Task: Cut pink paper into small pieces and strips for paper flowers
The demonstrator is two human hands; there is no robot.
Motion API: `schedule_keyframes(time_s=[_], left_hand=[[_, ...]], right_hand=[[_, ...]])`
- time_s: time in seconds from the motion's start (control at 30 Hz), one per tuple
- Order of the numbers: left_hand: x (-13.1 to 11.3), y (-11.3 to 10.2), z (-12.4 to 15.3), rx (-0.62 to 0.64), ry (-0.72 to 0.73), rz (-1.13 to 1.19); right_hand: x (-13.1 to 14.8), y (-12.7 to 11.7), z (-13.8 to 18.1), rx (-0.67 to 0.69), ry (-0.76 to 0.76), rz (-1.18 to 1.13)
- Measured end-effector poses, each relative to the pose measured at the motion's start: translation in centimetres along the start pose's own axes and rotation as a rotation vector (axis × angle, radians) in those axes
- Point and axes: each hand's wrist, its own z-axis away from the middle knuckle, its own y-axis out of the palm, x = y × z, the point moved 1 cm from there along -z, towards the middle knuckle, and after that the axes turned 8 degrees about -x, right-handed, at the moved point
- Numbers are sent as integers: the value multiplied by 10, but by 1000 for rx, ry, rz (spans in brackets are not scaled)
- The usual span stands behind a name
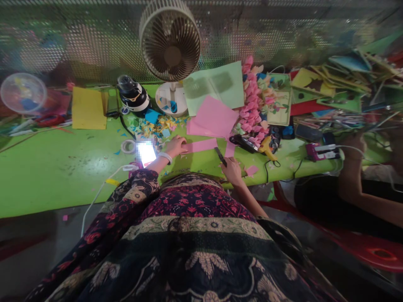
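A pink paper strip [201, 145] lies level over the green table, its left end pinched in the fingers of my left hand [175, 146]. My right hand [232, 170] is closed around dark scissors [220, 155], whose blades point up and left at the strip's right end. Just right of the blades is another pink paper piece [230, 149]. Beyond the strip rests a stack of pink sheets [215, 117], partly over a large light green sheet [217, 82]. A small pink scrap [252, 170] sits to the right of my right hand.
A lit phone [146, 153] and a tape roll [127, 146] are left of my left hand. Behind them are paper scraps [157, 127], a black bottle [134, 94] and a fan [172, 46]. A glue gun [266, 147] lies right. Another person's arm [352, 167] is far right.
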Motion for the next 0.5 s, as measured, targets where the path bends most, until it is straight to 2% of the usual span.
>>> schedule_keyframes(time_s=[0.1, 0.23, 0.37, 0.5], left_hand=[[1, 0, 0, -3, 6, 14], [1, 1, 0, -15, 9, 12], [2, 1, 0, -18, 11, 44], [15, -7, 2, -55, 11, 86]], right_hand=[[5, 5, -3, -16, -59, -15], [27, 13, -10, -17, -176, -29], [55, 15, -10, 49, -312, -51], [70, 12, -6, 121, -356, -35]])
